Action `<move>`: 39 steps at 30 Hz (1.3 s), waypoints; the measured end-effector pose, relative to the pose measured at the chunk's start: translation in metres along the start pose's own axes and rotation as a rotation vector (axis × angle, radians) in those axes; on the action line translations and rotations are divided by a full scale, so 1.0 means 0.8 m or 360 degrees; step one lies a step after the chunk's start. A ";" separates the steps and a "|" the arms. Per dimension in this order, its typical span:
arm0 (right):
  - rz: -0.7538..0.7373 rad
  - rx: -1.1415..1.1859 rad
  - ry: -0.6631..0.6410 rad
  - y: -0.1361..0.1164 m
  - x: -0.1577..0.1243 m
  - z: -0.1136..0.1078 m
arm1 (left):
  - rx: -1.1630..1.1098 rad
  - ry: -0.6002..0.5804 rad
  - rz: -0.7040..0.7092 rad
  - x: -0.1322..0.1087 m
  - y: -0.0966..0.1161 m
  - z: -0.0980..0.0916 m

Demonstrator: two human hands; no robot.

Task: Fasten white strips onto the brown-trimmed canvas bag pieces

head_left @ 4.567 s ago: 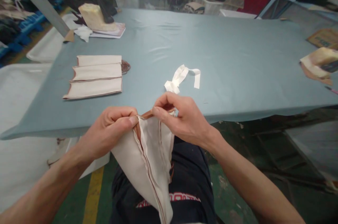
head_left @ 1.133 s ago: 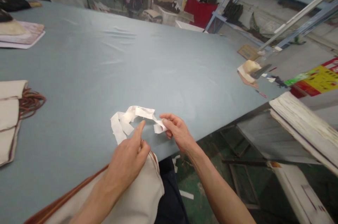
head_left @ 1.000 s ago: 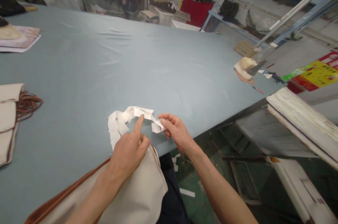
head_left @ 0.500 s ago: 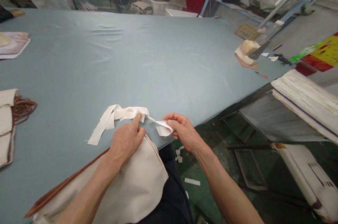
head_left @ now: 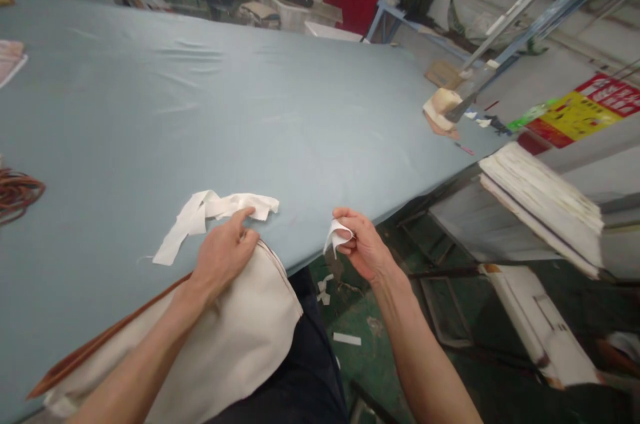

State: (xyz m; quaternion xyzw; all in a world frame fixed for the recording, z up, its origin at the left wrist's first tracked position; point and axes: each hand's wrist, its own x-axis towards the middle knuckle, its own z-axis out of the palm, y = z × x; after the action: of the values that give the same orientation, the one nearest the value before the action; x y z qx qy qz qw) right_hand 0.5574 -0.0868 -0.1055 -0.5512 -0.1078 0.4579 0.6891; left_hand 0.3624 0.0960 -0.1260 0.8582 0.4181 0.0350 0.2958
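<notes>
My left hand rests at the table edge, its index finger pinning down a small heap of white fabric strips, the other fingers curled. Under its wrist and forearm lies a cream fabric piece with brown edging, like a bag panel, partly over my lap. Off to the right, my right hand is closed on a short folded white strip, held in the air past the table edge. That strip is apart from the heap.
A blue-grey sheet covers the table. Brown cords lie at the left. At the far right corner are a yellowish block and a pink pen. White scraps lie on the floor; stacked pale panels stand right.
The strip in my right hand has come away from the heap, and that hand has moved right. My left hand stays on the heap. The view has turned somewhat to the right.
</notes>
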 end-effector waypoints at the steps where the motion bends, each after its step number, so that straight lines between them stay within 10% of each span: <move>1: -0.0012 0.0004 -0.0032 -0.002 -0.004 0.006 | -0.0064 0.0039 0.0010 -0.005 -0.001 0.001; 24: -0.0226 -0.0130 -0.1075 -0.018 -0.087 0.182 | -0.1200 0.0079 0.0184 -0.197 -0.040 -0.048; 31: -0.0358 -0.0948 -0.1082 -0.016 -0.102 0.207 | -0.1513 0.0324 -0.0050 -0.258 -0.059 -0.051; 39: -0.0670 -0.1505 -0.1326 0.009 -0.133 0.216 | -0.2439 -0.0017 -0.0292 -0.291 -0.053 -0.047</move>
State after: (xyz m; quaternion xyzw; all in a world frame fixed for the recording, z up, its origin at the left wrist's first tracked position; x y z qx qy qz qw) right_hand 0.3814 -0.0526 -0.0095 -0.5383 -0.6597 0.3917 0.3485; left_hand 0.1706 -0.0374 -0.0747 0.3757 0.3451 0.2857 0.8112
